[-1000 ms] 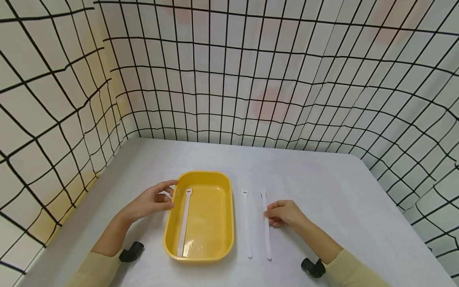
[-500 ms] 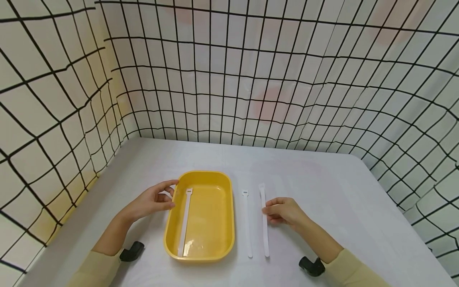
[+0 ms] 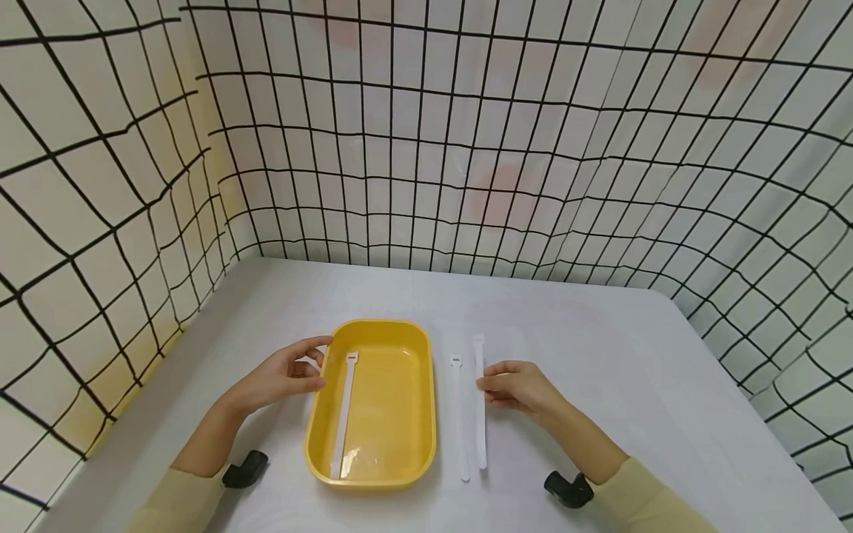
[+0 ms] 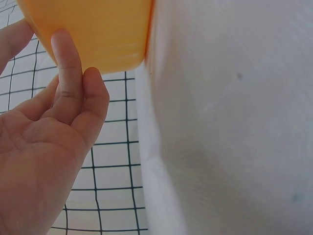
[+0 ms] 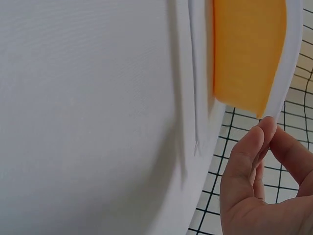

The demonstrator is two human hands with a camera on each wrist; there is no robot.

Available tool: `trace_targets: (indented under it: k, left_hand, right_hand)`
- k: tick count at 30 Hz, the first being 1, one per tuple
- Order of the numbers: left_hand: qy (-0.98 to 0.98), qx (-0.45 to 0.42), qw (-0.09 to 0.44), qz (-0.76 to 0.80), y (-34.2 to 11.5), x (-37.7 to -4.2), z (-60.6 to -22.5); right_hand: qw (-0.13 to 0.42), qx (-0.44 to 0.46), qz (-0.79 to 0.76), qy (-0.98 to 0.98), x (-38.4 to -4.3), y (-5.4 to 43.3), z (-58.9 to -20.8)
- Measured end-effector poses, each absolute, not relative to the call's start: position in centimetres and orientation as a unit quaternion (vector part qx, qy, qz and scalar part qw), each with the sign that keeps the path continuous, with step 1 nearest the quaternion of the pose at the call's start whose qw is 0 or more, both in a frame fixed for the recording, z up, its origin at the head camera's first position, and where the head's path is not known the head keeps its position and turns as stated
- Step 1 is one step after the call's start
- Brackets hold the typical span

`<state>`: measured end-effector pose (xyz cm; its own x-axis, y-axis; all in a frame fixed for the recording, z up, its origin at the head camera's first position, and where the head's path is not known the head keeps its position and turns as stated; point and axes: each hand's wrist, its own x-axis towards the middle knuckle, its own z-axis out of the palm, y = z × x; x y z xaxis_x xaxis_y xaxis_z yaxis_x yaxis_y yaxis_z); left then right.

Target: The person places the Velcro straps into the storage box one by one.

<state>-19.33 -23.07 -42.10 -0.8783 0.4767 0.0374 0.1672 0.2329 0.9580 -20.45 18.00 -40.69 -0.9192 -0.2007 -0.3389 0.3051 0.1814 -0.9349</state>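
Observation:
My right hand (image 3: 521,385) pinches a white cable tie (image 3: 480,422) near its middle, between thumb and fingers. In the right wrist view this cable tie (image 5: 292,44) is raised off the table and bends slightly. A second white cable tie (image 3: 461,426), with a slotted head at its far end, lies just left of it on the table. A third cable tie (image 3: 343,414) lies lengthwise along the left side inside a yellow tray (image 3: 433,414). My left hand (image 3: 280,374) touches the tray's left side with relaxed, spread fingers; the left wrist view shows fingertips against its outer wall (image 4: 107,34).
The table (image 3: 600,340) has a white cover. Black wire grid (image 3: 400,159) with white sheeting behind it surrounds the back and both sides. A black device (image 3: 245,469) sits at the left wrist and another black device (image 3: 569,489) at the right wrist.
My right hand has moved left and slightly away from me with the cable tie, lifting it closer to the one beside the tray. The left hand and tray stay where they were.

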Motion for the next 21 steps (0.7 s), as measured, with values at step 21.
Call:
trace_targets:
  k: [21]
  left_hand:
    - [0.776,0.212,0.126,0.581,-23.1,-19.4,-42.1]
  right_hand:
    - [0.209,0.018,-0.665,0.717,-20.5,15.7,-39.4]
